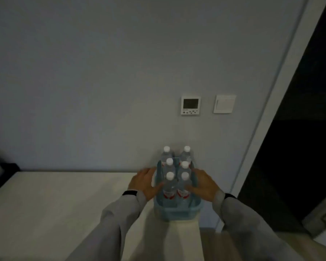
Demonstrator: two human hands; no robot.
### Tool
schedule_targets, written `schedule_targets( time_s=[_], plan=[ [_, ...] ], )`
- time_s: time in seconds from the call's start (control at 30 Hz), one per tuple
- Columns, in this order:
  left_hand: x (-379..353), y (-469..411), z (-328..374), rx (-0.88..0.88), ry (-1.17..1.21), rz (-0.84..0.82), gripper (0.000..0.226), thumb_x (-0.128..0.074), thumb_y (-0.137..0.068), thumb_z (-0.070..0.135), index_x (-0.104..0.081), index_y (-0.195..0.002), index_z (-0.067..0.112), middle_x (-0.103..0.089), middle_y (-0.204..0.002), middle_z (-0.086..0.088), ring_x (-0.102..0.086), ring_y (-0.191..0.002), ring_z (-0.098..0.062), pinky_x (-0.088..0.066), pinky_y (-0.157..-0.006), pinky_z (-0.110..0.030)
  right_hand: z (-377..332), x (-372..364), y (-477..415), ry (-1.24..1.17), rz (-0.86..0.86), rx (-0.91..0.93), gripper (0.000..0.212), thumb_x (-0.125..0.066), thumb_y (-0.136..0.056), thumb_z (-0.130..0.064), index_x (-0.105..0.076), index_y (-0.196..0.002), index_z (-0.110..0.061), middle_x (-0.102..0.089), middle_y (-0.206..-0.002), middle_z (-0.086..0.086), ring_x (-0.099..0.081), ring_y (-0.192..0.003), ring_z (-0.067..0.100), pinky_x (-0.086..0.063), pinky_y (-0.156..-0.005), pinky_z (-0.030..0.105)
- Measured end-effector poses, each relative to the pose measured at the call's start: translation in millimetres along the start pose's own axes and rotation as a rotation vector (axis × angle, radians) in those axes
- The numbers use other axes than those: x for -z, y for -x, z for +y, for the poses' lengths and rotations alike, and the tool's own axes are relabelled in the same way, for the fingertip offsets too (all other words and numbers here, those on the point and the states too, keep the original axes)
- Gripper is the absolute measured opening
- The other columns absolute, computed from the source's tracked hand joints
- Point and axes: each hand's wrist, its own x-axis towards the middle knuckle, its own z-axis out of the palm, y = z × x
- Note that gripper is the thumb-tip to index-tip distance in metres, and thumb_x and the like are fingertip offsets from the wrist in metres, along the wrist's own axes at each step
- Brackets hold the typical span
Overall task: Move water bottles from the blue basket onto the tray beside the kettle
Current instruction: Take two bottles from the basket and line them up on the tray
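A blue basket (177, 213) stands at the right end of a pale table (55, 200). Several upright water bottles (170, 183) with white caps and red labels fill it in two rows. My left hand (143, 183) presses against the basket's left side, thumb toward the near-left bottle. My right hand (203, 183) lies on the basket's right side, its fingers touching the near-right bottle (184, 187). Both hands grip the basket from opposite sides. No tray or kettle is in view.
A grey wall rises behind the table, carrying a thermostat panel (190, 105) and a light switch (224, 103). A white door frame (262, 129) and a dark doorway are to the right. A dark object (0, 172) sits at the far left edge.
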Motion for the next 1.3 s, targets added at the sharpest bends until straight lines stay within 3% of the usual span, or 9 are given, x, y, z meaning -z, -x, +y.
schedule_targets(
  time_s=[0.07,0.2,0.37,0.47,0.57,0.87,1.1,1.2,1.3],
  plan=[
    [-18,-4,2,0.066,0.097,-0.088,0.073,-0.062,-0.085,0.056,-0.037,-0.146,0.024,-0.048,-0.145,-0.011,-0.047,-0.131,-0.031,-0.041,-0.107,-0.04,7,-13,-1,-0.063,-0.007,-0.074,0.043,-0.077,-0.081,-0.032,-0.06,-0.121,-0.029,-0.065,-0.121,0.002,-0.061,-0.111,0.016,-0.053,-0.091,0.023],
    [-52,-12,7,0.144,0.316,-0.209,0.079,-0.073,-0.076,0.056,-0.042,-0.142,0.025,-0.055,-0.133,-0.014,-0.054,-0.122,-0.031,-0.048,-0.101,-0.042,28,-43,-4,-0.16,0.082,-0.133,0.034,-0.078,-0.081,-0.026,-0.068,-0.112,-0.014,-0.074,-0.109,0.005,-0.07,-0.102,0.015,-0.058,-0.088,0.041],
    [-85,-29,9,0.212,0.515,-0.131,0.07,-0.08,-0.069,0.051,-0.052,-0.13,0.032,-0.063,-0.126,-0.005,-0.063,-0.112,-0.021,-0.052,-0.092,-0.032,47,-61,-14,-0.298,0.163,-0.24,0.04,-0.084,-0.076,-0.028,-0.063,-0.11,-0.033,-0.069,-0.111,-0.008,-0.067,-0.102,0.006,-0.055,-0.085,0.023],
    [-98,-35,10,0.252,0.58,-0.097,0.067,-0.079,-0.066,0.053,-0.051,-0.125,0.036,-0.064,-0.125,0.0,-0.064,-0.109,-0.02,-0.055,-0.092,-0.039,61,-73,-18,-0.319,0.181,-0.334,0.058,-0.086,-0.071,-0.037,-0.054,-0.12,-0.029,-0.063,-0.12,-0.003,-0.062,-0.109,0.014,-0.052,-0.093,0.032],
    [-107,-36,11,0.255,0.587,-0.04,0.072,-0.079,-0.066,0.057,-0.048,-0.127,0.035,-0.061,-0.129,0.002,-0.06,-0.114,-0.019,-0.048,-0.092,-0.029,74,-81,-21,-0.32,0.198,-0.378,0.071,-0.086,-0.068,-0.043,-0.051,-0.127,-0.022,-0.063,-0.124,-0.001,-0.061,-0.112,0.018,-0.052,-0.097,0.04],
    [-117,-34,11,0.295,0.537,0.042,0.064,-0.083,-0.069,0.044,-0.054,-0.124,0.027,-0.067,-0.124,-0.005,-0.064,-0.11,-0.025,-0.048,-0.082,-0.025,85,-87,-21,-0.364,0.229,-0.33,0.067,-0.084,-0.067,-0.051,-0.054,-0.124,-0.031,-0.066,-0.122,-0.004,-0.063,-0.112,0.016,-0.054,-0.096,0.044],
    [-111,-23,10,0.286,0.578,0.158,0.067,-0.086,-0.064,0.049,-0.057,-0.121,0.03,-0.072,-0.114,0.0,-0.068,-0.103,-0.02,-0.057,-0.084,-0.033,74,-72,-12,-0.32,0.273,-0.269,0.06,-0.087,-0.067,-0.046,-0.058,-0.118,-0.033,-0.069,-0.114,-0.013,-0.065,-0.104,0.005,-0.054,-0.088,0.023],
    [-91,-18,14,0.246,0.612,0.22,0.063,-0.086,-0.061,0.053,-0.052,-0.114,0.049,-0.071,-0.105,0.015,-0.067,-0.093,-0.003,-0.056,-0.08,-0.018,55,-52,-11,-0.298,0.301,-0.209,0.055,-0.086,-0.066,-0.047,-0.058,-0.113,-0.038,-0.068,-0.107,-0.021,-0.061,-0.099,-0.011,-0.047,-0.078,0.002],
    [-60,-11,15,0.18,0.626,0.288,0.062,-0.083,-0.058,0.06,-0.047,-0.109,0.062,-0.065,-0.104,0.03,-0.064,-0.093,0.01,-0.055,-0.079,-0.014,28,-32,-12,-0.299,0.323,-0.125,0.056,-0.086,-0.065,-0.05,-0.058,-0.113,-0.044,-0.067,-0.106,-0.026,-0.06,-0.097,-0.015,-0.047,-0.078,0.002]
  ],
)
